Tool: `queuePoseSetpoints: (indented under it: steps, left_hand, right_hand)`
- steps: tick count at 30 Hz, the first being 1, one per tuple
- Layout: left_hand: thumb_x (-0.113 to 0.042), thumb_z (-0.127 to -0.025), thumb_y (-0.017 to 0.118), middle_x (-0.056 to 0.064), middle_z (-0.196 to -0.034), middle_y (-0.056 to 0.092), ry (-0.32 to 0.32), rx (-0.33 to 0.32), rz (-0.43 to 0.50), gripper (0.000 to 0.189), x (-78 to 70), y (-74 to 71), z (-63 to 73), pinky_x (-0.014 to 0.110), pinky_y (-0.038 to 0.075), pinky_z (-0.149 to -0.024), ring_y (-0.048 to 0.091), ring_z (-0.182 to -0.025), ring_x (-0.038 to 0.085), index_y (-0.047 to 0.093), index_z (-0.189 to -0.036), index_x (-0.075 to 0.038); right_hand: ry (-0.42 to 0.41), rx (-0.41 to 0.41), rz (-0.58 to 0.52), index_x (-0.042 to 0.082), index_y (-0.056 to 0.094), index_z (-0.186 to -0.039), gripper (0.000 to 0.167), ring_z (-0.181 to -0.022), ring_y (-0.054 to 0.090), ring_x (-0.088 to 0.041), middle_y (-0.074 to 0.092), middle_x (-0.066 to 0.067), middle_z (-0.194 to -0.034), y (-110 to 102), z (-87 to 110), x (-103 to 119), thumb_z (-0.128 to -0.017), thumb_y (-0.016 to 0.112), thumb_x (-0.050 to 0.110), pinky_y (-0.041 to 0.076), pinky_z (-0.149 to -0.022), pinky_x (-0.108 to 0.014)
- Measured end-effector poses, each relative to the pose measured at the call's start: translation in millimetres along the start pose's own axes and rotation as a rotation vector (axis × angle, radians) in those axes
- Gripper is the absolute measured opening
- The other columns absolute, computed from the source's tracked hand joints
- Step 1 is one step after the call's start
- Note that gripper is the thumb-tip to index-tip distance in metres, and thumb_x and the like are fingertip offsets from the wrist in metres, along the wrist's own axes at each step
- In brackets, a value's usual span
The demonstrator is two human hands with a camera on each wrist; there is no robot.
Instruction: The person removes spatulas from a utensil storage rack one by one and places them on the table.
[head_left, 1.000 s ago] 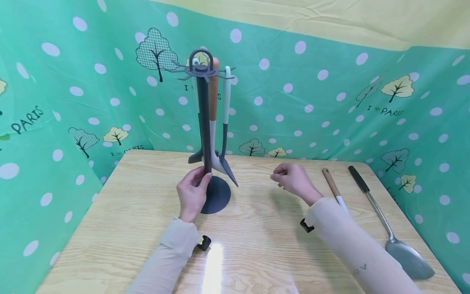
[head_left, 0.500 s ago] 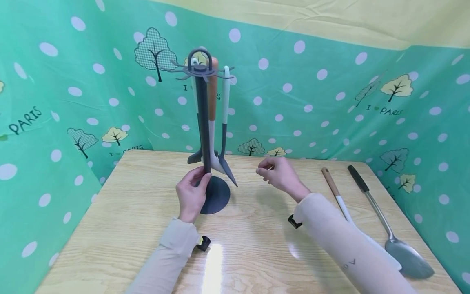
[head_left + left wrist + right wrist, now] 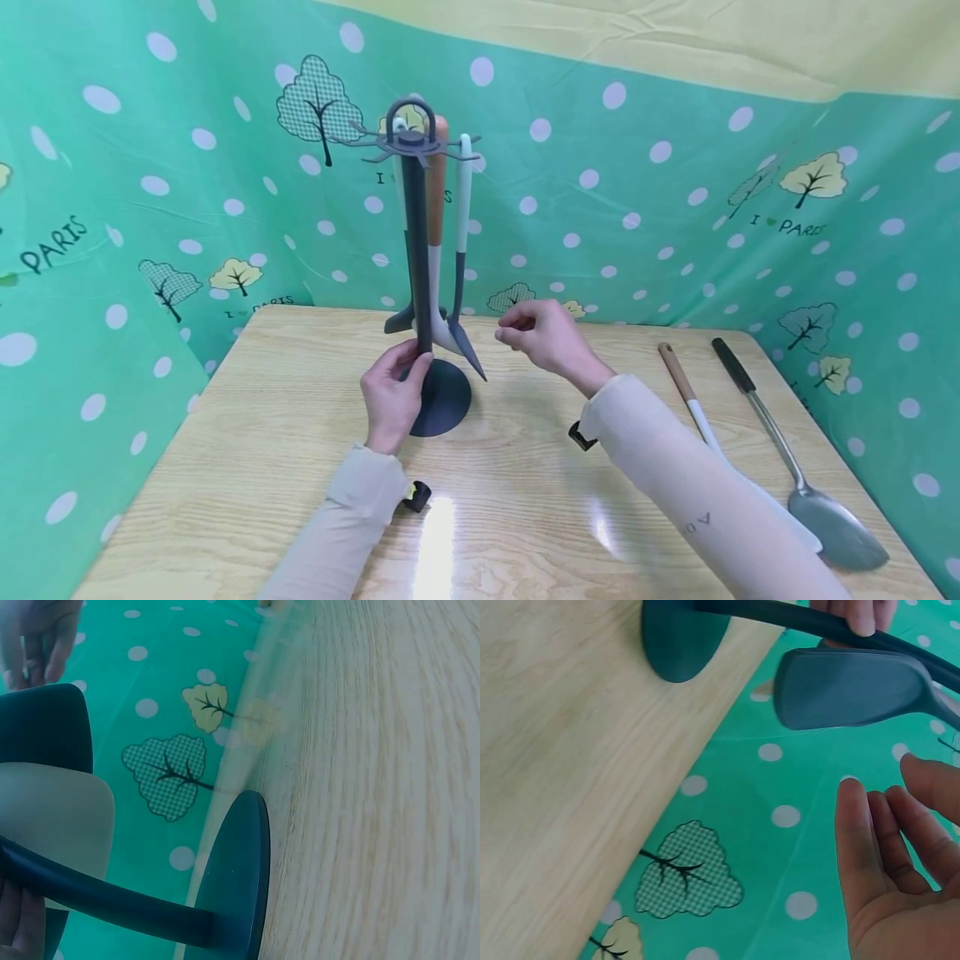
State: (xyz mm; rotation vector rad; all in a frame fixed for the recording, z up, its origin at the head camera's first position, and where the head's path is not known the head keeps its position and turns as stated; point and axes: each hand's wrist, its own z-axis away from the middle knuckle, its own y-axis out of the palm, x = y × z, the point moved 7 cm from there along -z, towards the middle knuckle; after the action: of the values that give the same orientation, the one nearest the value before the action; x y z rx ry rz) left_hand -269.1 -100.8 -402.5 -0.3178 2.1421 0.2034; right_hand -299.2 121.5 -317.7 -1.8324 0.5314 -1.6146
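Observation:
A dark grey utensil stand (image 3: pixel 417 250) rises from a round base (image 3: pixel 444 398) on the wooden table (image 3: pixel 525 483). Several utensils hang from its top hooks, among them a dark spatula (image 3: pixel 462 275) and an orange-handled tool (image 3: pixel 437 192). My left hand (image 3: pixel 392 392) grips the stand's pole low down; the pole (image 3: pixel 105 896) and base (image 3: pixel 236 877) fill the left wrist view. My right hand (image 3: pixel 542 335) hovers empty just right of the hanging spatula's blade (image 3: pixel 851 686), fingers loosely bent (image 3: pixel 889 847).
Two loose utensils lie at the table's right: a wooden-handled white tool (image 3: pixel 693 400) and a black-handled steel spatula (image 3: pixel 795 467). Green polka-dot cloth (image 3: pixel 675 208) walls the table on three sides.
My right hand has moved left and slightly up, from mid-table toward the hanging utensils. The left hand and stand have stayed put.

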Motion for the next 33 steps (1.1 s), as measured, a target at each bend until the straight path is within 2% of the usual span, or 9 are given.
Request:
queuePoseSetpoints:
  steps: [9, 18, 23, 25, 28, 32, 33]
  left_hand:
    - [-0.010, -0.084, 0.074, 0.009, -0.097, 0.071, -0.011, -0.013, 0.001, 0.023, 0.0, -0.8, 0.1, 0.023, 0.053, -0.083, 0.068, -0.087, 0.018, 0.071, -0.106, -0.004]
    - [-0.013, -0.085, 0.073, 0.009, -0.097, 0.071, -0.001, 0.001, -0.022, 0.025, 0.2, 0.0, 0.2, 0.036, 0.054, -0.085, 0.068, -0.087, 0.022, 0.071, -0.109, -0.006]
    - [-0.005, -0.084, 0.072, 0.012, -0.096, 0.071, 0.005, 0.006, -0.023, 0.025, -0.1, 0.5, -0.5, 0.041, 0.054, -0.084, 0.068, -0.087, 0.025, 0.070, -0.109, -0.003]
    - [-0.002, -0.084, 0.072, 0.015, -0.096, 0.071, 0.006, 0.007, -0.026, 0.024, -3.0, 0.8, -0.9, 0.043, 0.054, -0.084, 0.068, -0.087, 0.028, 0.069, -0.108, 0.001]
    - [0.002, -0.084, 0.070, 0.019, -0.095, 0.070, 0.011, 0.011, -0.038, 0.024, -17.2, 0.8, -1.4, 0.045, 0.053, -0.083, 0.068, -0.087, 0.030, 0.068, -0.107, 0.005]
    - [0.004, -0.084, 0.069, 0.020, -0.095, 0.070, 0.014, 0.012, -0.053, 0.022, -34.9, 0.0, -1.3, 0.045, 0.054, -0.082, 0.067, -0.086, 0.031, 0.068, -0.106, 0.007]
    - [0.004, -0.084, 0.070, 0.020, -0.095, 0.070, 0.013, 0.012, -0.053, 0.022, -35.5, -0.1, -1.2, 0.045, 0.054, -0.082, 0.067, -0.086, 0.031, 0.068, -0.106, 0.007]
  right_hand:
    - [-0.091, -0.024, -0.059, 0.015, 0.071, -0.098, 0.013, -0.084, 0.063, -0.014, 0.067, 0.003, -0.092, 4, -4.0, 26, -0.087, 0.071, 0.022, 0.054, -0.073, -0.033]
    - [-0.203, -0.104, -0.183, 0.017, 0.071, -0.100, 0.013, -0.087, 0.064, -0.013, 0.068, 0.005, -0.095, 6, -3.3, 44, -0.088, 0.070, 0.023, 0.054, -0.076, -0.032]
    - [-0.242, -0.071, -0.274, 0.016, 0.068, -0.112, 0.023, -0.094, 0.064, -0.010, 0.068, 0.006, -0.103, 10, -5.0, 52, -0.090, 0.068, 0.023, 0.052, -0.085, -0.030]
    - [-0.248, -0.052, -0.302, 0.017, 0.065, -0.118, 0.028, -0.098, 0.063, -0.009, 0.067, 0.006, -0.106, 12, -5.8, 54, -0.091, 0.067, 0.021, 0.051, -0.088, -0.030]
    - [-0.260, -0.042, -0.341, 0.017, 0.063, -0.123, 0.032, -0.100, 0.063, -0.009, 0.067, 0.004, -0.109, 14, -6.5, 57, -0.091, 0.066, 0.019, 0.050, -0.090, -0.031]
    - [-0.278, -0.049, -0.372, 0.015, 0.063, -0.121, 0.030, -0.100, 0.063, -0.011, 0.068, 0.000, -0.108, 15, -6.7, 60, -0.092, 0.066, 0.017, 0.050, -0.090, -0.033]
    - [-0.280, -0.052, -0.378, 0.014, 0.063, -0.120, 0.029, -0.099, 0.063, -0.012, 0.068, -0.001, -0.107, 15, -6.5, 61, -0.092, 0.065, 0.016, 0.050, -0.090, -0.033]
